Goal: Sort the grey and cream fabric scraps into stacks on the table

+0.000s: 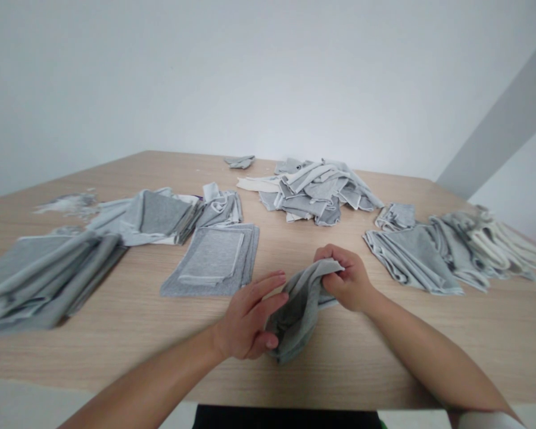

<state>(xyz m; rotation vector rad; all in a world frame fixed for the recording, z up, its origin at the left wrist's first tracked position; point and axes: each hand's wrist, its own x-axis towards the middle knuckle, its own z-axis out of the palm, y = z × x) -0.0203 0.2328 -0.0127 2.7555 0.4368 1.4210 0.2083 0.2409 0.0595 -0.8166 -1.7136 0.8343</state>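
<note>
A crumpled grey cloth piece (300, 310) hangs between my two hands just above the wooden table (129, 322), near its front edge. My right hand (346, 279) is closed in a fist around the cloth's upper end. My left hand (250, 317) touches the cloth's lower left side, fingers stretched along it and thumb pinching the fabric from below. A flat stack of folded grey cloths (214, 259) lies just beyond my left hand.
A loose heap of grey and white cloth pieces (310, 190) sits at the table's middle back. More grey cloth piles lie at the right (451, 250), at the left (40, 280) and at centre left (161, 214). A small scrap (240, 161) rests at the far edge. Lint (69, 202) at far left.
</note>
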